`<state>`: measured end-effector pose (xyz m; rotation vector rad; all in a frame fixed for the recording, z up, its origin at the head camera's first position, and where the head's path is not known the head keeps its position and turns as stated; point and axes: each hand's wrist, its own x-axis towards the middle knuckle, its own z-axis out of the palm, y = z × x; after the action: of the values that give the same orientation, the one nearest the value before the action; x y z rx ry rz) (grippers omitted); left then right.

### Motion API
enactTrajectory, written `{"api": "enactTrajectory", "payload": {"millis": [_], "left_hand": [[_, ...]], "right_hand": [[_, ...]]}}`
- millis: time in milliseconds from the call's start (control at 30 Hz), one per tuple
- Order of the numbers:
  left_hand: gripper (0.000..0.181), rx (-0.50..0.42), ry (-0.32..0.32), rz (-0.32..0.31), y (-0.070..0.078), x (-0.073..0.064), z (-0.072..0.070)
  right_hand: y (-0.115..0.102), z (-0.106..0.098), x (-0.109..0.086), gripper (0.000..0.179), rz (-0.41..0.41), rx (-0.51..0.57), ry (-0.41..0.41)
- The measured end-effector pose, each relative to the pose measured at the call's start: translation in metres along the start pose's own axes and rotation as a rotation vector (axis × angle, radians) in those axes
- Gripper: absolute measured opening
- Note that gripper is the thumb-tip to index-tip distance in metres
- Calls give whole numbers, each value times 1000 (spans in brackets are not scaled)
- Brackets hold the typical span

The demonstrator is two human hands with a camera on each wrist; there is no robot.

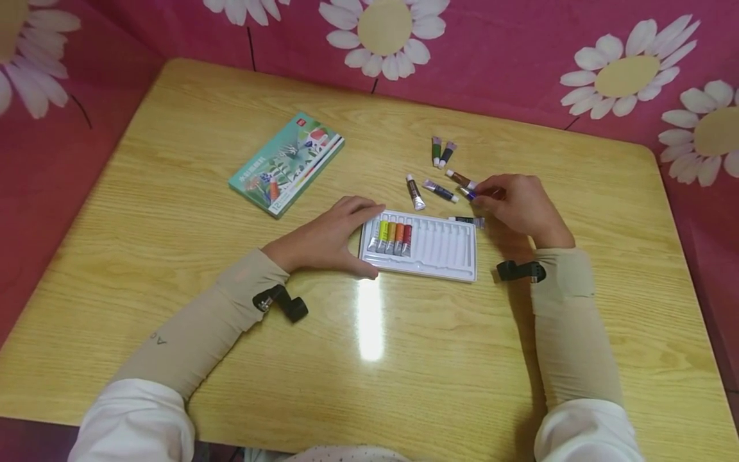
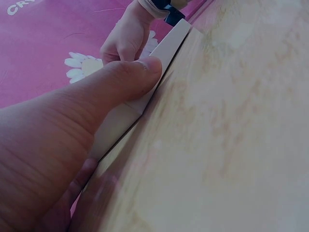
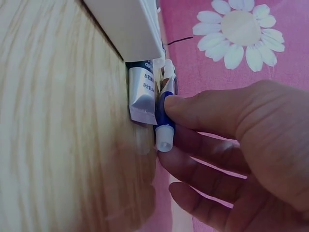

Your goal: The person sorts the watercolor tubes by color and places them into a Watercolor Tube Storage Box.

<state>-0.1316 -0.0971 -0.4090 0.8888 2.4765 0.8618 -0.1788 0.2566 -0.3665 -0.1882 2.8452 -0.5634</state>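
Note:
My left hand (image 1: pixel 323 237) grips the left end of a white plastic tray (image 1: pixel 441 247), thumb on the near edge and fingers at the far edge. Several paint tubes, from white through yellow and orange to a red tube (image 1: pixel 407 240), lie side by side in the tray's left half; the slots on its right are bare. Beyond the tray's far right corner, my right hand (image 1: pixel 519 205) pinches a blue paint tube (image 3: pixel 165 108) between thumb and fingers, its white cap pointing toward the wrist camera. A black paint tube (image 3: pixel 142 92) lies close beside it, by the tray's end.
Loose paint tubes lie past the tray: a green one (image 1: pixel 436 151), a dark one (image 1: pixel 447 155), a brown one (image 1: pixel 460 179), a grey-blue one (image 1: pixel 441 191) and a dark brown one (image 1: pixel 414 192). A teal paint box (image 1: pixel 288 163) lies at the back left of the wooden table (image 1: pixel 369 398).

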Motion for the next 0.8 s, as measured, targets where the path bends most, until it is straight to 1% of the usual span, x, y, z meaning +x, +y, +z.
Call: {"api": "enactTrajectory", "payload": {"millis": [300,533,667,800], "left_hand": [[118,-4,4,3,0,0,0],[118,-7,6,4,1,-1,-1],[119,-3,4,2,1,-1,-1],[118,-2,1,0,1,-1,0]], "right_hand": [[0,1,0,32,-15,-9,4],[4,2,1,35,-2,-8,29],[10,3,2,37,-8,30,31],[21,5,3,38,-7,104,37]]}}
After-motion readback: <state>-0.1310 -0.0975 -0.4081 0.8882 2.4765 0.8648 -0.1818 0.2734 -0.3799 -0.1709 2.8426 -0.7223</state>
